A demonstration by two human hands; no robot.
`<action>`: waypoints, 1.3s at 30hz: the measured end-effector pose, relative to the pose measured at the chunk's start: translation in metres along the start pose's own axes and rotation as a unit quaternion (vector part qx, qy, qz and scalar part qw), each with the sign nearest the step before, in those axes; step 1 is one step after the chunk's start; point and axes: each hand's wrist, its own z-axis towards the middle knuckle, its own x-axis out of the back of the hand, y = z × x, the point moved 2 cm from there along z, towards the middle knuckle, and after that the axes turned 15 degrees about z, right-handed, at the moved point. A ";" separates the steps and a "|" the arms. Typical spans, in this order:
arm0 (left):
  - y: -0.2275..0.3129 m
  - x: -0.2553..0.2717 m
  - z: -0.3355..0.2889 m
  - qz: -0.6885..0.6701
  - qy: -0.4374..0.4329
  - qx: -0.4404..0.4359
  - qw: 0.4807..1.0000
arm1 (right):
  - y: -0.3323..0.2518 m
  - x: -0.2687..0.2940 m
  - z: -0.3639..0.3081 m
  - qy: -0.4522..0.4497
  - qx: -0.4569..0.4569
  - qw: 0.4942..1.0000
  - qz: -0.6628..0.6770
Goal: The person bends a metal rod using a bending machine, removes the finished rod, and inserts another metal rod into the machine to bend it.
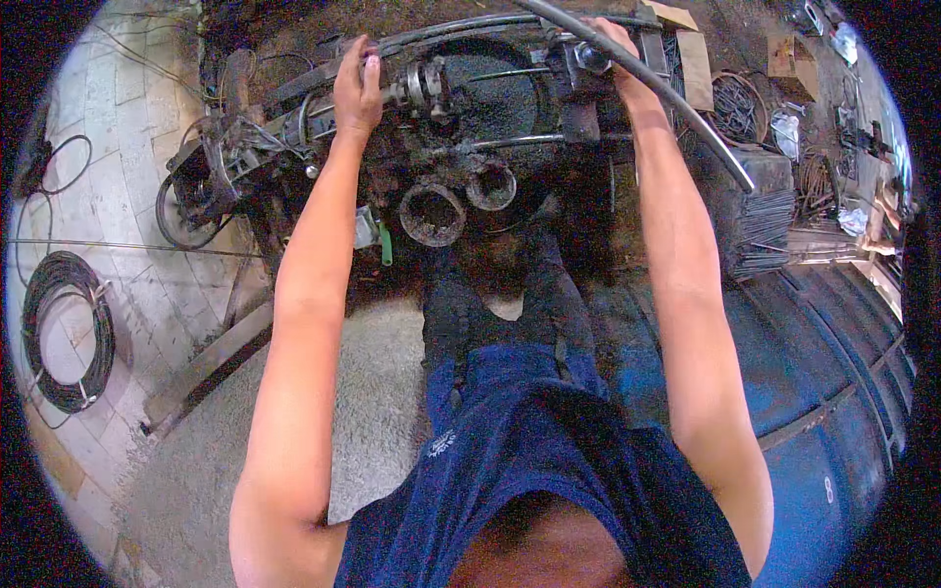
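A dark, greasy machine (510, 98) with round rails, a metal coupling (424, 90) and a block on its right side stands in front of me. Beside the coupling, my left hand (358, 90) is raised with its fingers stretched upward and the thumb apart; it holds nothing that I can see. My right hand (627, 71) curls round the far right side of the metal block (580, 67), its fingers partly covered. Across that hand, slanting down to the right, runs a long dark rod (676, 96). Two round, grimy sleeves (432, 215) sit below the rails.
A coil of black cable (67, 331) lies on the tiled floor at left, near a long metal bar (211, 365). At right are bundled thin rods (763, 230), a basket of metal pieces (735, 110), cardboard (792, 67) and a blue metal sheet (784, 343). A green-handled tool (385, 245) hangs below the machine.
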 end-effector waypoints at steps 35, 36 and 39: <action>0.010 0.000 0.003 -0.067 0.015 0.019 0.997 | -0.081 -0.067 0.018 0.117 0.017 0.989 -0.089; 0.017 -0.001 0.002 -0.050 0.000 0.010 0.999 | -0.086 -0.065 0.014 0.117 0.030 0.986 -0.118; 0.024 -0.002 0.008 -0.021 0.017 -0.015 1.000 | -0.083 -0.060 0.012 0.141 0.038 0.984 -0.101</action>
